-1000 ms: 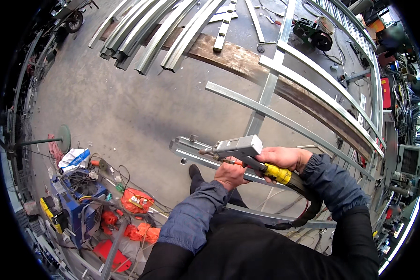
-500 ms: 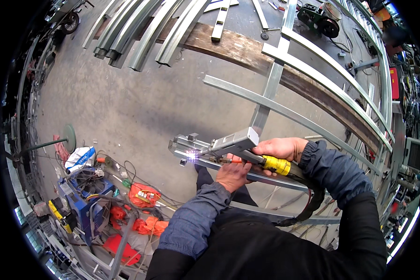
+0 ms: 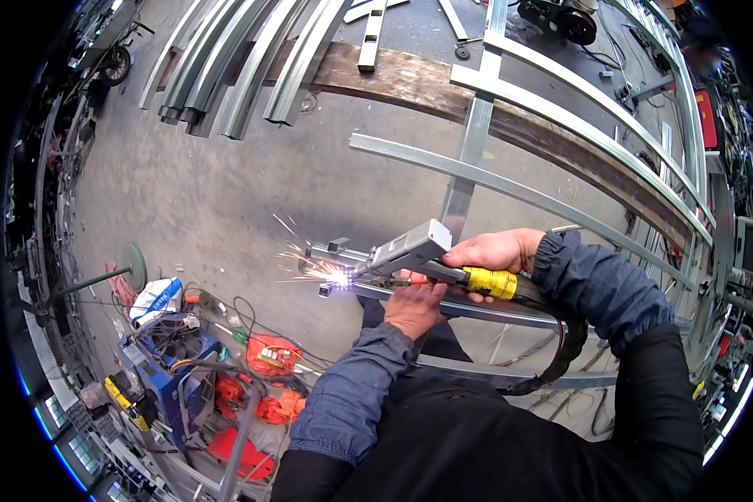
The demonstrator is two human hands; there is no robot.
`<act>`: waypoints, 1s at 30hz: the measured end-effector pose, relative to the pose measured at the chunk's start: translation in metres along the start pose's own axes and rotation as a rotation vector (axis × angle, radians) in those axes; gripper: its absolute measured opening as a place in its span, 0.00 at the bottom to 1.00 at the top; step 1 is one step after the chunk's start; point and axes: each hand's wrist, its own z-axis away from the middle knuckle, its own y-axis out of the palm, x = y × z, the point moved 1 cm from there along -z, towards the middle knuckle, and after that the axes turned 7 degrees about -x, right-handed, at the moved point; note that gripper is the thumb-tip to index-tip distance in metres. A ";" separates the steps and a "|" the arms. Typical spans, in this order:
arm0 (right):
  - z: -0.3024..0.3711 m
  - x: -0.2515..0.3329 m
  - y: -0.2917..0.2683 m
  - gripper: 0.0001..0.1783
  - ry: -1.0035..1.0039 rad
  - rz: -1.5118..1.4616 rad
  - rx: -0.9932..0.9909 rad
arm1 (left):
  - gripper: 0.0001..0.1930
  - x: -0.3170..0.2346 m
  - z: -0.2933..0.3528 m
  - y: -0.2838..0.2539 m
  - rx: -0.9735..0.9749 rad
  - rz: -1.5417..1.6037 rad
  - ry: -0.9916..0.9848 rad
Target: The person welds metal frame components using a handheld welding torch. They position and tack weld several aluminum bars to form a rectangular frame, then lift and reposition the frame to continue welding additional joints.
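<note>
My right hand is wrapped around the handle of a welding gun with a grey box-shaped body. Yellow tape covers the rear of the handle, and a thick black cable curves down from it. Under the gun's front part, my left hand has its fingers bent around it, beside an orange-red piece; the fingertips are partly hidden. The gun's tip touches or nearly touches the end of a galvanized steel tube frame, where a bright violet-white glow throws orange sparks. Small metal bracket pieces sit by that end.
Long steel profiles lie across a wooden beam at the far side. More tubes cross to the right. On the left floor stand a blue machine, cables, orange bags and a round green-based stand.
The glow at the gun's tip has grown, and orange sparks now fly out to the left. Both hands keep their hold; the whole view has shifted slightly.
</note>
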 end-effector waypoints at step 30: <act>0.023 -0.009 0.024 0.28 -0.069 0.062 -0.064 | 0.31 -0.010 -0.005 -0.003 -0.066 0.029 -0.116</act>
